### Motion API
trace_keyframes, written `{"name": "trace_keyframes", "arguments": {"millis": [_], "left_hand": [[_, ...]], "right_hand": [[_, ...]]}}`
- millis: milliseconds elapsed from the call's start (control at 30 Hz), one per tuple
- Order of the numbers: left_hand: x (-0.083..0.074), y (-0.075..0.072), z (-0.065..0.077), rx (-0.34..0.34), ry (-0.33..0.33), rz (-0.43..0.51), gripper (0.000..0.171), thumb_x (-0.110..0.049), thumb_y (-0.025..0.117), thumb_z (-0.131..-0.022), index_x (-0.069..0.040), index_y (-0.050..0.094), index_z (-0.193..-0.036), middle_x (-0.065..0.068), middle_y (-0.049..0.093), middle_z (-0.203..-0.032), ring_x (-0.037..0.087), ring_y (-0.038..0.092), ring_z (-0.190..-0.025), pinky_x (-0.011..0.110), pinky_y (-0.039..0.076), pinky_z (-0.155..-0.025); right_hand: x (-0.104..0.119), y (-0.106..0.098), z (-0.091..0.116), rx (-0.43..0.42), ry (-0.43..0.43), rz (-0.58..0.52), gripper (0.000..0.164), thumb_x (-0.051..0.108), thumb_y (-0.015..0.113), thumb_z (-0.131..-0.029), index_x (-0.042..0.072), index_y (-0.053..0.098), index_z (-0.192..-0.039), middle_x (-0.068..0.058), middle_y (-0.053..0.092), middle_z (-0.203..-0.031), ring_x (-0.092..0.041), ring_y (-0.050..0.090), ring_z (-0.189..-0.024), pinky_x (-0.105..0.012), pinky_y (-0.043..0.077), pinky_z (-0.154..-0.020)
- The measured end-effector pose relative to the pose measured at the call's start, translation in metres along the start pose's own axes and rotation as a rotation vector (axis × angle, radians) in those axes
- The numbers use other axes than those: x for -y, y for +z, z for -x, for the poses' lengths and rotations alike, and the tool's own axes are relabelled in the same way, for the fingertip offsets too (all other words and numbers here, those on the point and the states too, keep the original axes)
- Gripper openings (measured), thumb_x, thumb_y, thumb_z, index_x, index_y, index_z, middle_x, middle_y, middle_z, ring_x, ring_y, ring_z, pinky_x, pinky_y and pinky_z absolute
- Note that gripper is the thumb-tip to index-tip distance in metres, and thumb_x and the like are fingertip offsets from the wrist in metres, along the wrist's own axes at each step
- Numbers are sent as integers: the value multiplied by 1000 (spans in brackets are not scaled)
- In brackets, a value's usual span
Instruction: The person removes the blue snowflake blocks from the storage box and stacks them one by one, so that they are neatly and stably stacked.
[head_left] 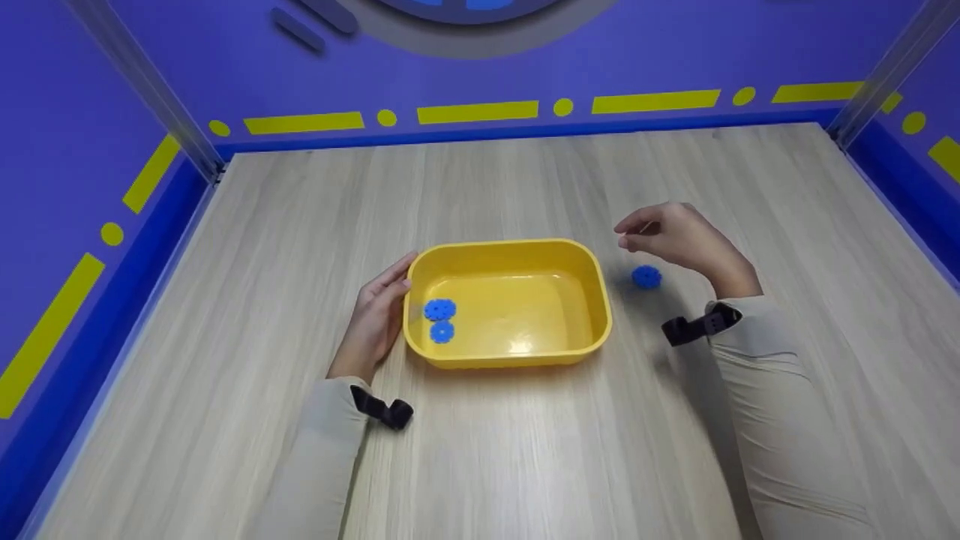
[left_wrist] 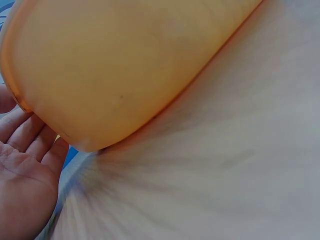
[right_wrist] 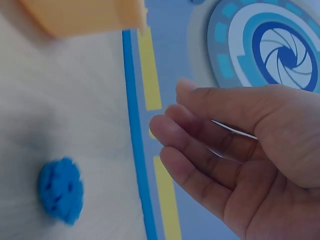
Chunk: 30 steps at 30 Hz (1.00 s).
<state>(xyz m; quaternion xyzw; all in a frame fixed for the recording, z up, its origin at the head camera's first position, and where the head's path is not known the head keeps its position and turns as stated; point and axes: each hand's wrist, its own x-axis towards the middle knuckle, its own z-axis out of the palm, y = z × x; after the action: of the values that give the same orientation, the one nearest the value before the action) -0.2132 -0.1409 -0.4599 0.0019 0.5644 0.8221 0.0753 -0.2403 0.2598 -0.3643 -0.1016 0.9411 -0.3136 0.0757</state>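
Note:
A yellow plastic tub point(head_left: 510, 358) stands on the table. My left hand point(head_left: 373, 319) grips its left end, thumb at the rim and fingers along the outer wall, as the left wrist view also shows. Inside, near that end, lie two blue notched discs, a larger one point(head_left: 440, 309) and a smaller one point(head_left: 442, 332). Right of the tub, my right hand point(head_left: 686, 236) hovers over the table with loosely bent fingers and nothing between them. Below it on the tabletop sits a thick blue notched disc point(head_left: 646, 277), which the right wrist view shows knobbly point(right_wrist: 61, 191).
The pale wood table point(head_left: 480, 450) is enclosed by blue panels point(head_left: 480, 82) with yellow dashes at the back and both sides. Metal posts point(head_left: 150, 90) rise at the back corners. A black wrist camera point(head_left: 382, 409) sits on each sleeve.

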Motion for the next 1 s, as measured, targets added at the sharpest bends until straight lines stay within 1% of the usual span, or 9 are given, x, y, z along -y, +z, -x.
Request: {"name": "trace_keyframes", "arguments": {"millis": [200, 367, 533, 767, 1000], "left_hand": [[0, 0, 0, -1, 2, -3, 50, 0, 46, -95, 1, 40, -144, 12, 39, -152, 19, 36, -141, 30, 32, -115], [0, 0, 0, 7, 7, 4, 50, 0, 46, -95, 1, 39, -144, 12, 39, -152, 19, 37, -140, 29, 33, -115], [0, 0, 0, 21, 11, 13, 50, 0, 46, -95, 1, 39, -145, 12, 39, -152, 19, 37, -140, 28, 34, -113], [0, 0, 0, 21, 6, 9, 51, -1, 46, -95, 0, 39, -145, 11, 38, -152, 18, 38, -140, 27, 35, -113], [0, -1, 0, 26, -1, 4, 51, -1, 46, -94, -1, 40, -145, 10, 39, -152, 18, 39, -139, 26, 37, -111]], "right_hand": [[25, 3, -11, 17, -52, 27, 24, 16, 64, -92, 5, 70, -113, -14, 70, -106, -26, 64, -94, -44, 55, -89], [47, 9, -21, 61, -79, 33, 24, 16, 65, -91, 7, 71, -112, -12, 71, -107, -25, 65, -95, -44, 55, -89], [66, 18, -30, 98, -153, 75, 24, 16, 66, -90, 7, 71, -112, -11, 72, -105, -23, 66, -92, -41, 57, -86], [94, 41, -41, 187, -202, 111, 25, 17, 67, -90, 7, 70, -113, -9, 72, -105, -21, 66, -91, -37, 57, -87], [115, 64, -50, 261, -277, 123, 26, 17, 68, -89, 8, 71, -114, -5, 71, -105, -18, 64, -90, -32, 56, -87]]}}
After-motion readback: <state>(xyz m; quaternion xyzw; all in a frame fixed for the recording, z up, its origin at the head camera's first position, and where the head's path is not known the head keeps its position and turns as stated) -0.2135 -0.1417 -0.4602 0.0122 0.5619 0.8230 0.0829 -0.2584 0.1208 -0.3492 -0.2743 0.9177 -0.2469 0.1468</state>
